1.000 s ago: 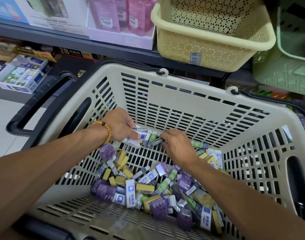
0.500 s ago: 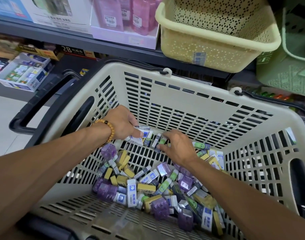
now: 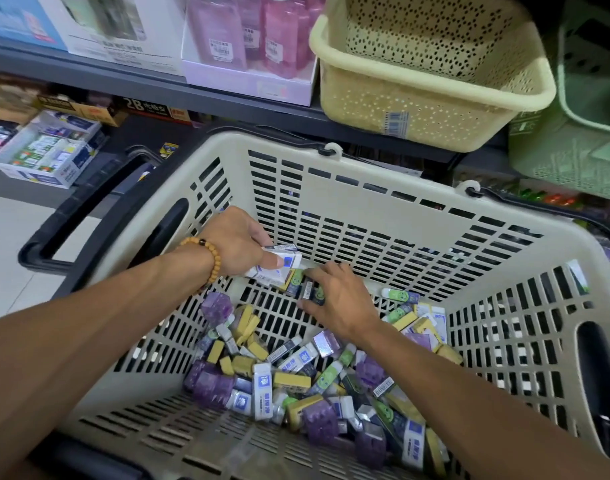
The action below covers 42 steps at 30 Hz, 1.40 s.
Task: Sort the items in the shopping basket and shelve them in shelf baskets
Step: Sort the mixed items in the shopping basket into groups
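A beige slatted shopping basket (image 3: 365, 174) holds a heap of small erasers (image 3: 296, 382): white-and-blue, yellow, purple and green-faced ones. My left hand (image 3: 234, 244), with a bead bracelet on the wrist, grips a small stack of white-and-blue erasers (image 3: 279, 265) near the basket's far wall. Just right of it, my right hand (image 3: 341, 299) rests palm down on the basket floor, its fingers on dark erasers with green faces (image 3: 310, 292). A yellow perforated shelf basket (image 3: 431, 109) stands on the shelf above.
A green shelf basket (image 3: 573, 147) sits right of the yellow one. Pink bottles in a box (image 3: 251, 39) and white cartons fill the shelf at left. A lower shelf holds a box of small packs (image 3: 50, 150). The shopping basket's black handle (image 3: 74, 216) sticks out left.
My right hand slid left and flattened onto the green-faced erasers beside my left hand. My left hand stayed at the far wall with its stack of white-and-blue erasers.
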Available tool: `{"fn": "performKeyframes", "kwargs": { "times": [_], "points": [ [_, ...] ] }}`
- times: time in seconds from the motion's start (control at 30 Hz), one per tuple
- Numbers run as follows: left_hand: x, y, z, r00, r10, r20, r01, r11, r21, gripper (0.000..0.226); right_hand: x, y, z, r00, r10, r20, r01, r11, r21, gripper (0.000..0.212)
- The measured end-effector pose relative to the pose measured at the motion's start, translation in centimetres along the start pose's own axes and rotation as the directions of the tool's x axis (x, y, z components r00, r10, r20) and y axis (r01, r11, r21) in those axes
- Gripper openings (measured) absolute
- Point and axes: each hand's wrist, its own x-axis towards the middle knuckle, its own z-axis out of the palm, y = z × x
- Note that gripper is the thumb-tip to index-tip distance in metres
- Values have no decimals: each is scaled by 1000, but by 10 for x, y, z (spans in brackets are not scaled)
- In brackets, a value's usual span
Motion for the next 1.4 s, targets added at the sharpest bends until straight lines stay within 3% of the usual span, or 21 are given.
{"fn": "performKeyframes", "kwargs": {
  "times": [0.17,0.4,0.57,0.63,0.8,0.9,1.0,1.1,1.2,1.27,1.4],
  "points": [
    [-1,2,0,1000,10,-2,-10,1000,-1,24,-3,2,-2,999,13,-52,-8,995,100,58],
    [-3,5,0,1000,12,-5,-12,1000,1,22,-12,13,-8,999,42,-9,-41,998,46,59],
    [0,4,1,1000,15,-13,-15,1000,-2,24,-16,20,-9,999,27,40,-23,995,-95,82],
    [1,4,0,1000,13,-9,-13,1000,-7,25,-15,21,-7,998,55,38,-50,992,-119,80],
    [2,3,0,1000,16,-16,-17,1000,-18,22,-5,8,-2,997,74,-12,-75,997,-35,74],
    [3,4,1,1000,5,-5,-5,1000,-20,23,-9,13,-12,995,92,27,-93,995,42,76],
    [4,6,3,1000,4,-6,-4,999,-40,23,-23,33,-28,984,171,45,-172,985,1,71],
    [3,8,2,1000,12,2,-12,999,-38,24,-25,37,-33,924,351,149,-361,932,43,66],
    [2,7,0,1000,19,9,-19,999,-38,23,-18,34,-32,880,412,234,-428,904,18,47],
    [3,6,0,1000,28,7,-27,999,-44,24,-15,34,-35,882,413,226,-431,902,35,38],
    [3,4,-1,1000,23,3,-23,999,-45,30,-14,31,-34,871,472,137,-487,864,125,53]
  ]
}}
